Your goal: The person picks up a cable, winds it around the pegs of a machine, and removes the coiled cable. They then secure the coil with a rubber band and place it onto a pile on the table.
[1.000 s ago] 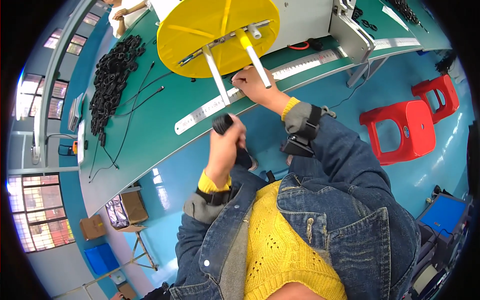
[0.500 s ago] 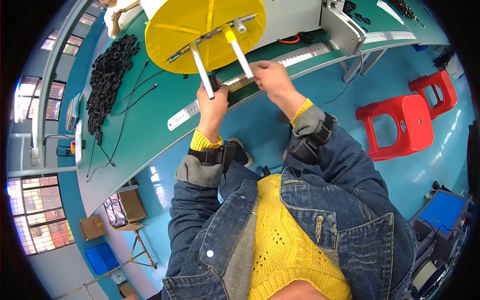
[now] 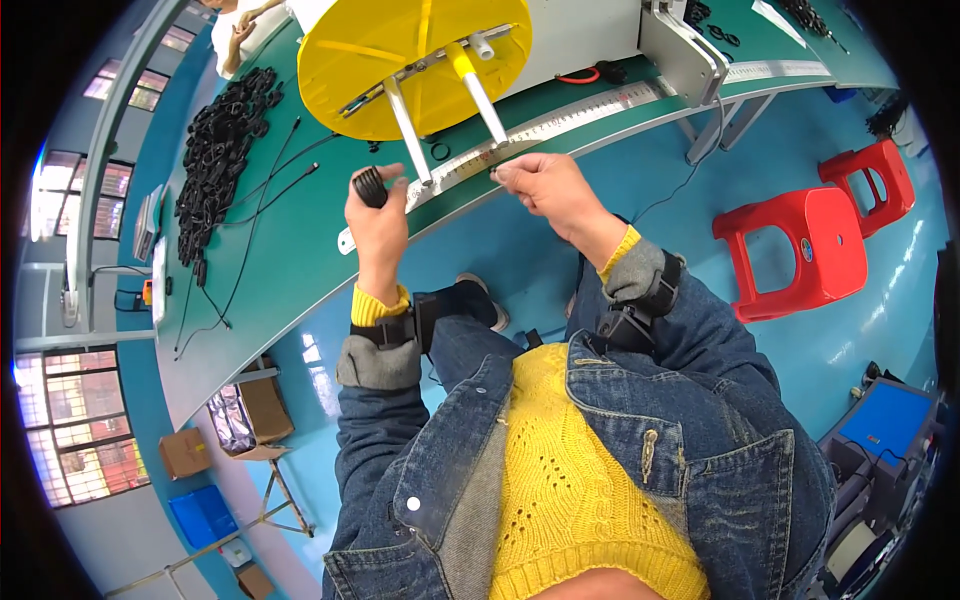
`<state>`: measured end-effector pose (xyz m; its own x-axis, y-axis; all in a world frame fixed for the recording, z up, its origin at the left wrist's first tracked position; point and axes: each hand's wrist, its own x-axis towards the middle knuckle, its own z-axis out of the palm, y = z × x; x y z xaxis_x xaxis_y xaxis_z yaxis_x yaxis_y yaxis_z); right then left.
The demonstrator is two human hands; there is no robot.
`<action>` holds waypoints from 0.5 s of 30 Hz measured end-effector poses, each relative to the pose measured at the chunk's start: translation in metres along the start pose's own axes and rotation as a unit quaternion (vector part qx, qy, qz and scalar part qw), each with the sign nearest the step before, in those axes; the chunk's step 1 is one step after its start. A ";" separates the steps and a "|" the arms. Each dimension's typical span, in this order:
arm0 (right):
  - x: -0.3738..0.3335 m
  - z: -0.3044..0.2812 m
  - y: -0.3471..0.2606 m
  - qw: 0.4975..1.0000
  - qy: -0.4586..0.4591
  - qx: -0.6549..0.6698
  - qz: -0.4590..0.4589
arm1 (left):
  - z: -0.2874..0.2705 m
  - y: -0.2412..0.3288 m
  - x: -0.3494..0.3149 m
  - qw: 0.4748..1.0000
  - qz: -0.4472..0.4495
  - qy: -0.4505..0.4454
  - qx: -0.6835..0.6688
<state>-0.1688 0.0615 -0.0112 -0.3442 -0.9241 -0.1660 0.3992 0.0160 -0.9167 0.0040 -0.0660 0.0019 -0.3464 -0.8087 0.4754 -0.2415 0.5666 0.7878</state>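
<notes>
My left hand (image 3: 377,222) is closed round a small coiled bundle of black cable (image 3: 369,187), left of the yellow disc (image 3: 350,65). My right hand (image 3: 555,190) pinches its thumb and fingers together near the bench edge; a small dark bit shows at the fingertips, too small to name. Two metal rods (image 3: 405,130) jut from the disc's slotted bar towards me, with nothing wound on them. Under the rod ends a steel ruler (image 3: 545,128) lies along the green bench edge. A small black ring (image 3: 440,151) rests on the bench beside it.
A heap of black coiled cables (image 3: 215,150) covers the left of the green bench (image 3: 275,250), with loose cables beside it. Red-handled pliers (image 3: 578,77) lie behind the ruler. A metal bracket (image 3: 685,60) stands at right. Red stools (image 3: 800,245) stand on the floor. Another person (image 3: 240,35) is at the far left.
My left hand has moved left, away from the rods, with the black cable bundle. My right hand has dropped slightly from the rod's end. The yellow disc has shifted a little.
</notes>
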 end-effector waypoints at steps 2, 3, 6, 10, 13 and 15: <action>-0.005 0.009 0.005 1.000 -0.023 0.000 0.019 | -0.003 0.021 -0.021 0.927 -0.238 -0.125 -0.264; -0.008 0.014 0.005 0.997 -0.059 0.025 0.044 | 0.002 0.031 -0.029 0.927 -0.241 -0.119 -0.262; -0.012 0.024 0.008 0.983 -0.136 0.073 0.097 | 0.009 0.044 -0.046 0.886 -0.296 -0.182 -0.308; -0.018 0.019 0.017 0.985 -0.138 0.061 0.081 | 0.002 0.029 -0.058 0.856 -0.277 -0.154 -0.408; -0.041 0.018 0.018 0.945 -0.233 0.214 0.089 | -0.003 0.028 -0.063 0.828 -0.296 -0.181 -0.441; -0.054 0.015 0.020 0.942 -0.253 0.195 0.101 | -0.006 0.026 -0.065 0.808 -0.304 -0.215 -0.456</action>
<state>-0.1290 0.1062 -0.0154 0.1817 -0.9826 -0.0380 0.7293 0.1606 -0.6651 0.0253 0.0000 -0.0062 -0.7449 -0.6534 -0.1347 0.2151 -0.4264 0.8786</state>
